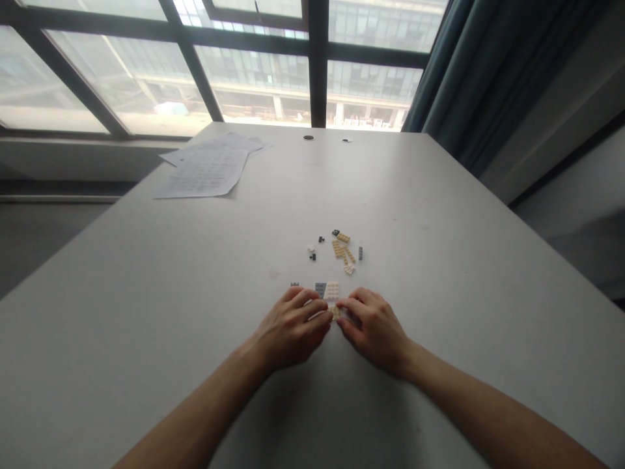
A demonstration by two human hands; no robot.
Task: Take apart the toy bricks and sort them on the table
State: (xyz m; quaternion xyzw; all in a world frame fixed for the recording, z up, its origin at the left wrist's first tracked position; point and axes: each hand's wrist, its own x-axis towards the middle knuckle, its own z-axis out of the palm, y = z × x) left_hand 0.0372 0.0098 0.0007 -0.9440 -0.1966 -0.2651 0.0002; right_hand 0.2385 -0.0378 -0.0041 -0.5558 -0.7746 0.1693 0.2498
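My left hand and my right hand meet low over the table, their fingers curled round a small tan building brick. Fingertips from both sides touch it, and most of the piece is hidden behind them. Just beyond lie a dark grey plate and a cream studded plate, side by side with a slanted line between them. Past the left fingers, a small dark brick shows in part.
Loose tan plates, a grey brick, white pieces and small black pieces lie farther out on the white table. Printed papers spread at the back left. A window and a blue curtain stand behind.
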